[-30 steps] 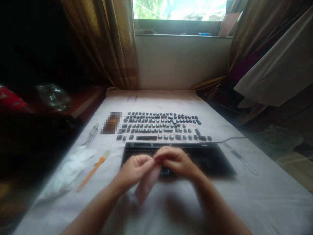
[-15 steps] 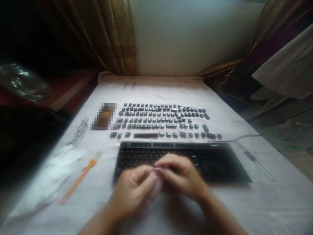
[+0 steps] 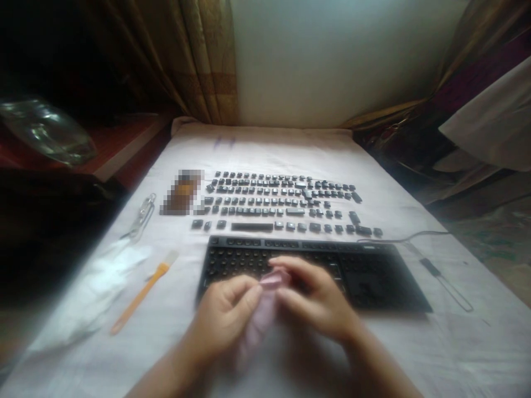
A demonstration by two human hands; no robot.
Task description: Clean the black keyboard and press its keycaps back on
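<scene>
A pinkish cloth [image 3: 262,318] hangs between my hands, over the front edge of a black keyboard [image 3: 373,282] whose key area is bare of caps. My left hand [image 3: 228,309] pinches the cloth's left side between thumb and fingers. On the other side, my right hand [image 3: 317,298] has its thumb and fingertips closed at the cloth's upper end. Beyond the keyboard, loose black keycaps [image 3: 252,226] lie in several rows. Part of the keyboard is hidden behind my hands.
An orange-handled brush [image 3: 139,298] and a crumpled white cloth [image 3: 91,293] lie at the left. Behind them are a metal clip-like item [image 3: 143,215] and a pixelated object [image 3: 182,192]. A wire-looped tool [image 3: 446,282] and a cable [image 3: 415,236] lie at the right.
More of the pink cloth now shows between my hands, and my fingertips are slightly farther apart. The whole view has shifted a little, with the table items appearing farther right.
</scene>
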